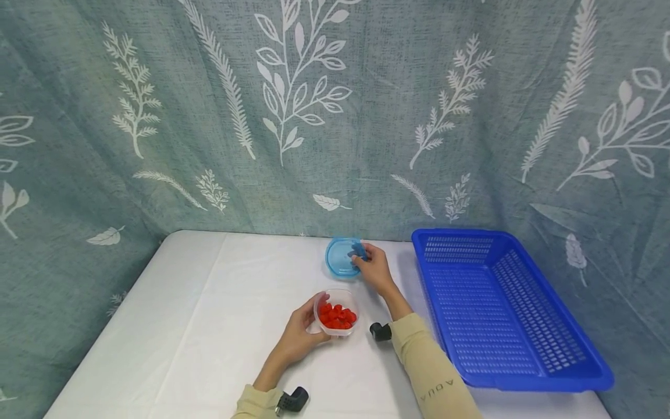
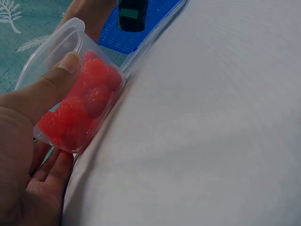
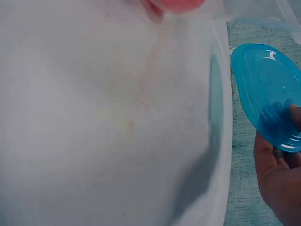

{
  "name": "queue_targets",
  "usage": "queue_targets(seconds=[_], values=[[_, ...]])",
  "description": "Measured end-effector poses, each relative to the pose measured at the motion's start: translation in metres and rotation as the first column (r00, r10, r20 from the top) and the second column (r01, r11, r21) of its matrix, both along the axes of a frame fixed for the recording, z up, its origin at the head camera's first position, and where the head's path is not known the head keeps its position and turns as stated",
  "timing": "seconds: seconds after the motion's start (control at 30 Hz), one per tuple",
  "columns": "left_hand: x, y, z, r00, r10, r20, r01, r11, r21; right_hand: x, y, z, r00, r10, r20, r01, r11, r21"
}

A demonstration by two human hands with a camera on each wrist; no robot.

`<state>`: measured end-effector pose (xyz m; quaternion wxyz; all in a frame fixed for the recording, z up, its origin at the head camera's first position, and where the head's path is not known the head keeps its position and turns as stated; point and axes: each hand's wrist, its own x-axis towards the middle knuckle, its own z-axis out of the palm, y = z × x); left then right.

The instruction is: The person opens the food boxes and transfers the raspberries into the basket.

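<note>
A clear plastic container stands near the middle of the white table, with several red raspberries inside. My left hand grips it from the left side; in the left wrist view the thumb lies across its wall, over the raspberries. Behind the container, my right hand pinches a translucent blue lid by its right edge. Fingers show through the lid in the right wrist view. The lid is apart from the container and casts a shadow on the cloth.
A large blue plastic basket stands along the table's right side, close to my right forearm. White cloth covers the table. A green leaf-patterned curtain hangs behind it. Small black cameras sit at both wrists.
</note>
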<state>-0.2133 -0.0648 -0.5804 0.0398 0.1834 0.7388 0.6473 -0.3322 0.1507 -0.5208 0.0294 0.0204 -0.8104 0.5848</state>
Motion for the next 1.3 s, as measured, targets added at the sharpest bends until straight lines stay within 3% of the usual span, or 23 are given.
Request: queue_targets(seconds=[0.13, 0.27, 0.53, 0.9, 1.13, 1.3], values=[[0.001, 0.0, -0.001, 1.0, 0.0, 0.006, 0.0, 1.0, -0.014, -0.005, -0.002, -0.01, 0.995, -0.04, 0.087, 0.038, 0.999, 0.021], [0.002, 0.0, -0.001, 1.0, -0.011, 0.014, 0.011, 1.0, -0.01, -0.008, -0.003, -0.017, 0.994, -0.05, 0.099, 0.047, 0.998, 0.033], [0.001, -0.001, -0.001, 1.0, -0.007, 0.01, 0.007, 1.0, -0.024, -0.018, -0.004, -0.015, 0.987, -0.049, 0.154, 0.027, 0.99, 0.138], [-0.003, -0.003, -0.004, 1.0, -0.021, -0.019, 0.021, 1.0, -0.016, -0.028, -0.004, -0.01, 0.961, -0.086, 0.262, 0.004, 0.954, 0.301], [-0.003, -0.001, -0.003, 0.999, -0.027, -0.04, 0.026, 0.999, -0.036, -0.025, -0.005, -0.006, 0.963, -0.133, 0.235, 0.038, 0.929, 0.369], [-0.003, -0.002, -0.001, 1.0, -0.021, -0.015, 0.02, 0.999, -0.03, -0.02, -0.007, -0.005, 0.972, -0.156, 0.177, 0.067, 0.902, 0.426]])
